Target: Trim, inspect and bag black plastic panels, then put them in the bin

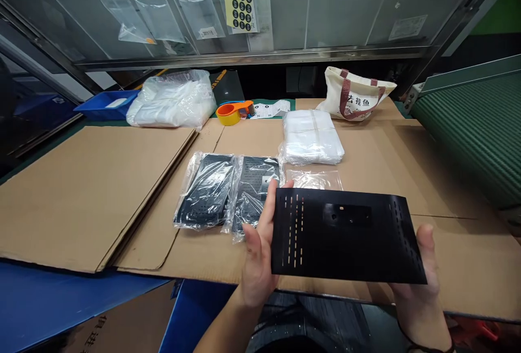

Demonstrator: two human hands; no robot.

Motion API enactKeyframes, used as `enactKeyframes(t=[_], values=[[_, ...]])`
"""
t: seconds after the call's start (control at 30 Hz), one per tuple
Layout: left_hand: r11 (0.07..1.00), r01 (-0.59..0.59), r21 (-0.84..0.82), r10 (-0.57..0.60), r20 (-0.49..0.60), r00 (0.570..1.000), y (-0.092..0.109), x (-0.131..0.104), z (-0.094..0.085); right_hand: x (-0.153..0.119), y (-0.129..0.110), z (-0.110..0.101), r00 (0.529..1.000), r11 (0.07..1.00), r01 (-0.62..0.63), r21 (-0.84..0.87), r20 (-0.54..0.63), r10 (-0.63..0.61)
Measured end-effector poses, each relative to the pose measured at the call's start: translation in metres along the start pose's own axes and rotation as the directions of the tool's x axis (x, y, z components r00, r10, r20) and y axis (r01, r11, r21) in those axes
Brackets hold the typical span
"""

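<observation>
Lower right: black panel [345,252] held endwise by part-curled left hand [259,269] and right hand [423,282]. Handling step, seemingly; next move calls for level support.

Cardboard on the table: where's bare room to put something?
Bare cardboard lies between the clear bag stack and the green belt. The left cardboard sheets are bare too, in front of the blue tray. The middle is crowded: wrapped panels, left hand, black panel.

right hand [421,294]: fingers hidden behind black panel [345,247] | green conveyor [480,125]: cut off, right edge
</observation>
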State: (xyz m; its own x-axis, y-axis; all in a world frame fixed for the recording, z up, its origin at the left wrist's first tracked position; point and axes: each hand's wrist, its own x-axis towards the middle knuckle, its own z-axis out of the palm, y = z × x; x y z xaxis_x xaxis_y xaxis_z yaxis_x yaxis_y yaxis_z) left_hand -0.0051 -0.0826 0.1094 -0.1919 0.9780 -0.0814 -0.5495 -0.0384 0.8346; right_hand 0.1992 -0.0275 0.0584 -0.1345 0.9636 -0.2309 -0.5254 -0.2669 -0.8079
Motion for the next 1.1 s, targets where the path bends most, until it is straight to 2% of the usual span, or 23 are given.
enactKeyframes(t=[0.17,0.37,0.5,0.67,0.8,0.87,0.93,0.97,1.03,1.1], values=[[1.0,-0.014,0.021,0.014,-0.004,1.0,0.002,-0.002,0.003,0.0,0.003,-0.003,1.0,0.999,-0.001,0.042,-0.025,0.002],[0.995,-0.036,0.098,0.038,-0.021,0.999,-0.002,0.002,-0.015,-0.003,0.0,0.008,0.998,0.998,0.055,-0.021,0.025,-0.054],[0.983,-0.031,0.18,0.041,-0.056,0.998,-0.003,0.005,-0.024,-0.006,-0.002,0.017,0.997,0.997,0.048,-0.052,0.063,-0.044],[0.956,-0.019,0.292,0.042,-0.073,0.996,-0.004,0.006,-0.031,-0.006,0.002,0.016,0.991,0.996,0.03,-0.084,0.134,-0.018],[0.904,-0.073,0.422,0.135,-0.119,0.984,-0.005,0.009,-0.039,-0.006,0.002,0.012,0.993,0.983,0.048,-0.177,0.116,-0.028],[0.845,-0.097,0.526,0.196,-0.137,0.971,-0.005,0.012,-0.047,-0.006,-0.001,0.01,0.986,0.955,0.095,-0.282,0.161,-0.05],[0.787,-0.099,0.609,0.218,-0.124,0.968,-0.006,0.014,-0.055,-0.006,-0.006,0.008,0.954,0.877,0.218,-0.428,0.285,-0.099],[0.771,-0.1,0.628,0.218,-0.113,0.969,-0.006,0.015,-0.058,-0.006,-0.009,0.007,0.919,0.806,0.323,-0.496,0.366,-0.143],[0.775,-0.135,0.618,0.248,-0.101,0.963,-0.006,0.015,-0.059,-0.007,-0.012,0.005,0.816,0.589,0.559,-0.584,0.515,-0.264],[0.818,-0.198,0.54,0.302,-0.11,0.947,-0.006,0.013,-0.055,-0.008,-0.011,0.004,0.695,0.324,0.716,-0.618,0.591,-0.409]])
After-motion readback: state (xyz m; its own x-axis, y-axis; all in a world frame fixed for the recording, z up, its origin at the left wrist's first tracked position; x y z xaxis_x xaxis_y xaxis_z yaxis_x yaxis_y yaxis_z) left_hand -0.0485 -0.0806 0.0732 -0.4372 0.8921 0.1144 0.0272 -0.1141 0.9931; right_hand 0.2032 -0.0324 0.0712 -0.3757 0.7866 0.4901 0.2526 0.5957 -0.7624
